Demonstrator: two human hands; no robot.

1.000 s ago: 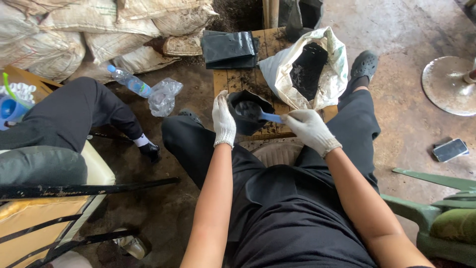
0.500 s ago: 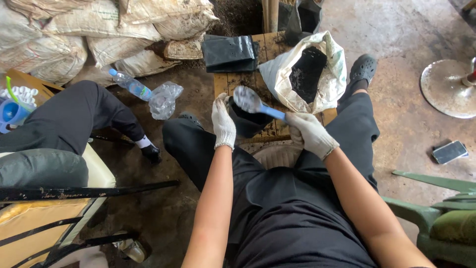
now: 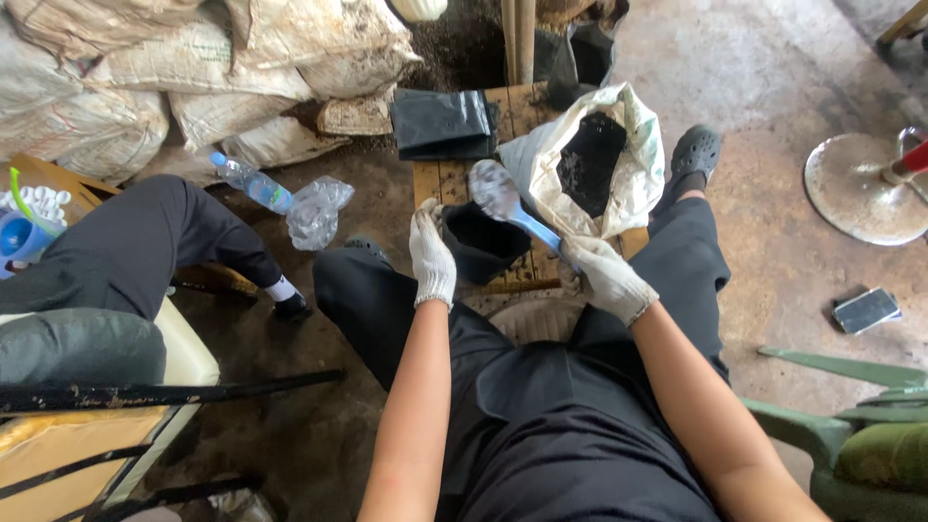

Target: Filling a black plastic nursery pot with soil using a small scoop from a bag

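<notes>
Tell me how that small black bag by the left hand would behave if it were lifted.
The small black bag is probably floppy: its thin plastic wall sags and the left hand holds its rim open. It likely slumps or tips if let go, since nothing stiff supports it. It may be heavy for its size if it holds dark soil like that in the white sack; its fill level is unclear.

Plastic water bottle (image 3: pixel 250 183) on floor beside crumpled clear bag (image 3: pixel 315 211); stacked pale sacks (image 3: pixel 145 77) behind; phone (image 3: pixel 867 309) on concrete at right; round metal base (image 3: pixel 855 188) near it; folded black bags (image 3: pixel 443 123) on pallet.
</notes>
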